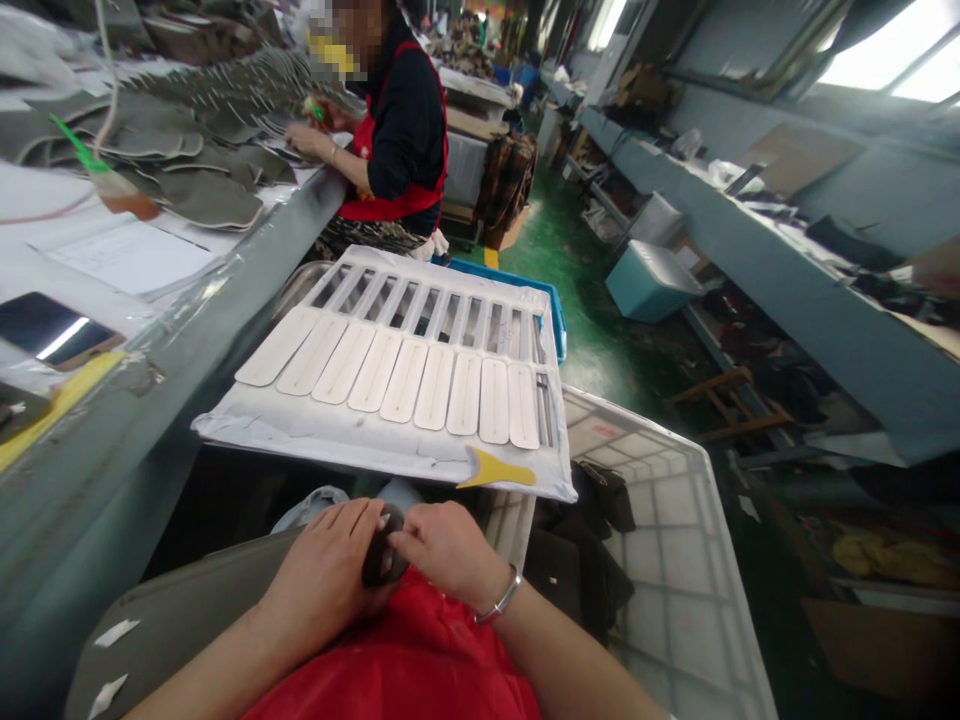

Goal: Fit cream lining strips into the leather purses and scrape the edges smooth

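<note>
My left hand [330,560] lies over a grey-green flat panel [202,590] on my lap, its fingers bent round a dark curved piece [384,550] at the panel's right end. Whether that piece is part of the panel I cannot tell. My right hand [446,550], a metal bangle on its wrist, is closed with thumb and finger pressed at the dark piece's right edge. Small white tabs [116,633] sit on the panel's left part. Just ahead is a white-covered board [375,440] with several pale rounded strips [439,388] in a row and a yellow scrap [496,468] at its near edge.
A white plastic crate [675,520] with dark pieces stands to the right. On the left, a table edge [172,340] runs alongside, bearing a phone [56,325], papers [127,255], a glue bottle [124,190] and stacked grey-green pieces. A co-worker [405,120] in a red apron works beyond.
</note>
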{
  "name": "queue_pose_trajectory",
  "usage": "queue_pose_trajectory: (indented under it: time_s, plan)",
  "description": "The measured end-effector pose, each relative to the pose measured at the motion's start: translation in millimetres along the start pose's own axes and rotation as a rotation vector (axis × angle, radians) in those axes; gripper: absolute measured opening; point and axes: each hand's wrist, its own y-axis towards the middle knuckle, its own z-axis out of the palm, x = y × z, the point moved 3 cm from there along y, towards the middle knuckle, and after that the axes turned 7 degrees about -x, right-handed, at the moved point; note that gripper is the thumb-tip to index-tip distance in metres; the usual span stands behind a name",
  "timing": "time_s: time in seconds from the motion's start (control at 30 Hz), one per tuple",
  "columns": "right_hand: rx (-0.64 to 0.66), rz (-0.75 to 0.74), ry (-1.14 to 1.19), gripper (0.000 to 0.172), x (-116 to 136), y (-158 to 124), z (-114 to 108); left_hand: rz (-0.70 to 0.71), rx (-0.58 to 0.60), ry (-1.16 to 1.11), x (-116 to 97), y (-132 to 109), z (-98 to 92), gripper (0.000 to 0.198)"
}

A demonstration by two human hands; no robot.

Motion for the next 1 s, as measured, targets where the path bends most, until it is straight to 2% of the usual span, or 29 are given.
queue_pose_trajectory:
  time_s: [0.17,0.3,0.4,0.5,0.63,0.77,0.83,0.87,0.93,0.97,1.0]
  plan:
    - [0.019,0.000,-0.080,0.029,2,4,-1,0.002,-0.061,0.020,3,-2,3.7,0.056]
    - [0.026,0.043,-0.045,0.025,3,5,-3,0.115,-0.118,0.069,7,-15,-3.0,0.069]
    - [0.034,0.114,0.053,0.023,0,5,-3,0.209,-0.128,0.090,8,-27,-9.4,0.053]
    - [-0.007,0.216,0.189,0.021,-5,8,-1,0.159,-0.148,0.060,8,-29,-10.4,0.039]
    - [-0.037,0.286,0.348,0.021,-6,12,7,0.140,-0.170,0.040,6,-21,-9.1,0.042]
    - [-0.057,0.288,0.400,0.019,-7,12,19,0.181,-0.222,0.040,12,-30,-27.2,0.043]
    - [-0.053,0.291,0.409,0.015,-10,12,22,0.085,-0.303,0.053,29,-52,-46.0,0.039]
    - [-0.054,0.282,0.402,0.015,-11,13,22,-0.027,-0.366,0.062,41,-68,-57.0,0.036]
    - [-0.123,0.227,0.321,0.025,-7,17,16,-0.373,-0.468,0.063,70,-108,-77.5,0.029]
    - [-0.173,0.163,0.256,0.033,0,19,11,-0.570,-0.477,0.017,84,-129,-84.7,0.026]
    - [-0.220,0.071,0.185,0.040,12,22,8,-0.751,-0.434,-0.066,96,-148,-88.5,0.027]
